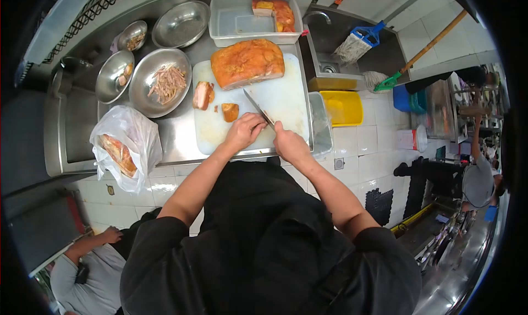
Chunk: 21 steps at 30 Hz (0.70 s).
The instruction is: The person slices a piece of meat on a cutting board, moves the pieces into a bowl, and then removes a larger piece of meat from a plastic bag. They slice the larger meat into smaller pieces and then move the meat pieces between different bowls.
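Note:
My right hand (290, 143) is closed around the handle of a knife (257, 106), whose blade points up and left over the white cutting board (212, 136). Close by the blade, my left hand (246, 129) has its fingers curled together on the board; whatever they may pinch is hidden. A large orange-brown slab of meat (247, 63) lies at the top of the board. Below it sit a small meat chunk (230, 112) and, at the board's left edge, another cut piece (203, 95).
Left of the board are a metal bowl of meat strips (166, 84), more bowls, and a plastic bag with meat (125, 150). A clear tub (228, 38) stands behind. A sink (330, 56) and yellow bin (342, 108) are right. Co-workers (91, 271) stand at both sides.

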### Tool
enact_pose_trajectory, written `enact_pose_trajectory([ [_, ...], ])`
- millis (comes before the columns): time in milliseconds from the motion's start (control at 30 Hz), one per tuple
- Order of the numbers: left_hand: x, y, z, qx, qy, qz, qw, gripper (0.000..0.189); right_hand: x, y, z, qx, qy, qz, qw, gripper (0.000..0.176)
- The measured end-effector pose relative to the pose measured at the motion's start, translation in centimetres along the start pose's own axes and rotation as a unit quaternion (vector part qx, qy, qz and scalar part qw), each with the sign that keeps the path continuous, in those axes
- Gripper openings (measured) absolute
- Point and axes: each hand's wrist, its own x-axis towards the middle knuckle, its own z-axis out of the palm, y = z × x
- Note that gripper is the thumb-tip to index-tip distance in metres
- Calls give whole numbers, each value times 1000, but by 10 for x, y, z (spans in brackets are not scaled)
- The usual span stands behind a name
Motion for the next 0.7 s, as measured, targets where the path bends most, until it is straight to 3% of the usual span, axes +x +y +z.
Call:
enact_pose_trajectory([
  [167, 2, 3, -1, 3, 8, 2, 1000, 12, -32, -11, -33, -13, -51, 8, 999, 21],
  [333, -1, -1, 1, -3, 7, -11, 1000, 14, 0, -3, 6, 28, -5, 5, 1000, 22],
  [467, 2, -5, 0, 16, 8, -10, 1000, 15, -3, -3, -22, 48, -6, 3, 999, 24],
  [567, -2, -1, 2, 4, 15, -44, 999, 22, -23, 7, -32, 88, -2, 7, 996, 27],
  [633, 3, 7, -1, -79, 5, -140, 987, 33, -27, 17, -32, 165, 49, 4, 985, 28],
  [700, 10, 7, -3, -64, -34, -135, 988, 38, -24, 29, -32, 189, 40, 26, 981, 27],
])
